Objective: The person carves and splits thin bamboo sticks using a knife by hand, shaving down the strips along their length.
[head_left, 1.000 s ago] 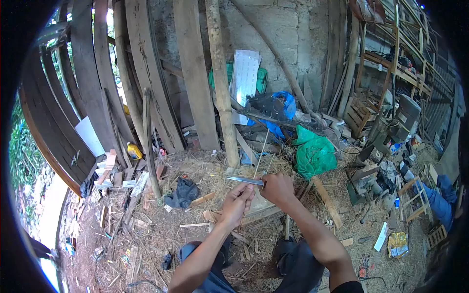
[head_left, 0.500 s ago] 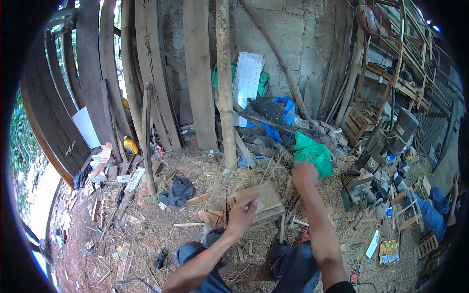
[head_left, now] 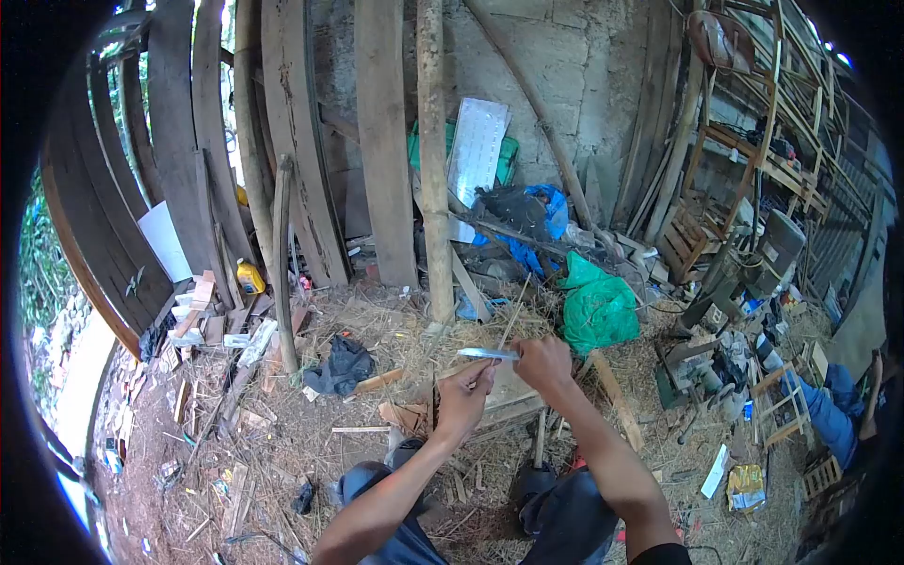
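My right hand [head_left: 544, 364] is closed on a knife [head_left: 482, 353], its shiny, pale blade pointing left. Just left of it, my left hand [head_left: 461, 400] is closed, thumb and fingers pinched near the blade. A thin wooden stick [head_left: 514, 311] slants up and away from there and seems to be in the left fingers; its lower end is hidden behind the blade. Both hands are above a wooden block [head_left: 508, 388] between my knees, partly covered by my hands.
A green sack [head_left: 600, 306] lies beyond my right hand, with a plank [head_left: 617, 400] nearer. A wooden post [head_left: 434, 169] stands ahead. A black plastic bag [head_left: 341, 365] lies left on the straw-strewn ground. Another person's blue-clad leg [head_left: 827, 414] shows far right.
My right hand has come down and left from near the green sack to beside my left hand. The blade now shows across the left fingertips. My left hand has stayed nearly in place.
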